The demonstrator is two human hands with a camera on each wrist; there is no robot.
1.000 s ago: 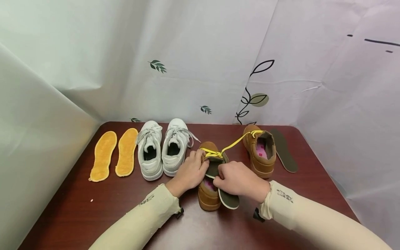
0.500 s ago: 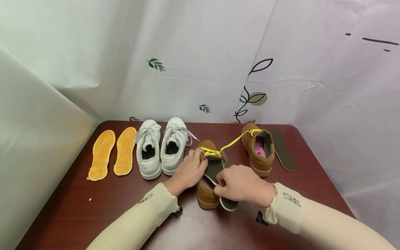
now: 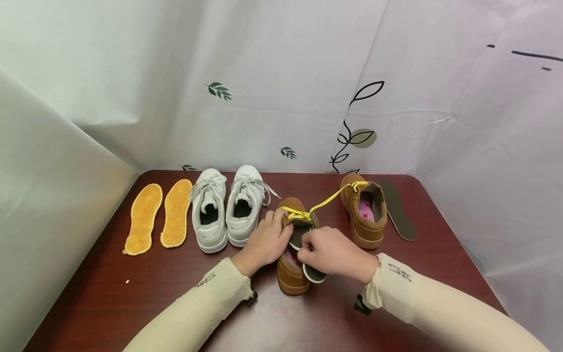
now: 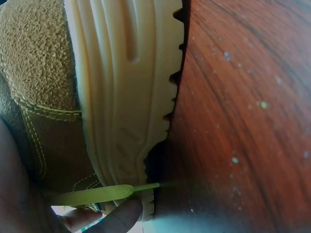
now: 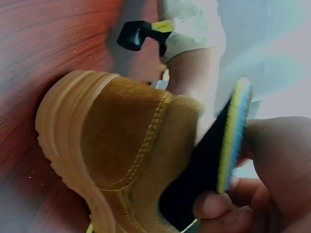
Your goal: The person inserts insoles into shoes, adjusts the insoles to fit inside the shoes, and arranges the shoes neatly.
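Observation:
A brown suede shoe [image 3: 293, 283] with yellow laces [image 3: 299, 214] stands on the table, toe pointing away. My left hand [image 3: 265, 240] grips its left side by the laces; the left wrist view shows fingers close to a loose lace end [image 4: 97, 195] beside the pale sole [image 4: 124, 97]. My right hand [image 3: 335, 252] pinches a dark insole [image 3: 314, 275] between thumb and fingers. The insole's front part lies inside the shoe opening, its toe end hidden, while the heel end sticks out past the right rim. In the right wrist view the insole [image 5: 206, 153] tilts up over the shoe collar.
The matching brown shoe [image 3: 366, 215] stands at the back right, joined by a yellow lace, with another dark insole [image 3: 401, 215] beside it. Two white sneakers [image 3: 212, 234] stand left of my hands. Two orange fuzzy insoles [image 3: 144, 220] lie farther left. Fabric walls enclose the table [image 3: 176, 293].
My right hand drew back slightly, then moved forward and left, and the insole now reaches deeper into the shoe, less of its heel end showing. My left hand keeps its place on the shoe.

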